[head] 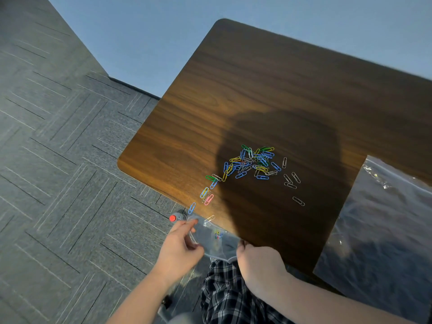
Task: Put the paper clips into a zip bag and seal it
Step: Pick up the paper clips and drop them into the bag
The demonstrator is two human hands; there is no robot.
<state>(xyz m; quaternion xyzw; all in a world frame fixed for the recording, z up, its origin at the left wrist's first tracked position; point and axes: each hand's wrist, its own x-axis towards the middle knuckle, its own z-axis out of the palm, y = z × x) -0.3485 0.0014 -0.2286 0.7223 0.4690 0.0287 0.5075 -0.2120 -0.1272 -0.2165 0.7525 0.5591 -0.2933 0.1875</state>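
A clear zip bag (215, 242) hangs at the near edge of the wooden table (268, 90), with a few coloured clips inside it. My left hand (181, 246) pinches the bag's left side, and my right hand (257, 260) grips its right side just below the table edge. A pile of coloured paper clips (253, 162) lies in the middle of the table. Loose clips trail from it toward the near left edge (207, 196), and some silver ones (291, 181) lie to the right.
A large sheet of clear plastic (378, 218) covers the table's right near corner. A bottle with a red cap (174, 218) lies on the grey carpet floor beside the table edge. Checked trousers (224, 293) are below my hands.
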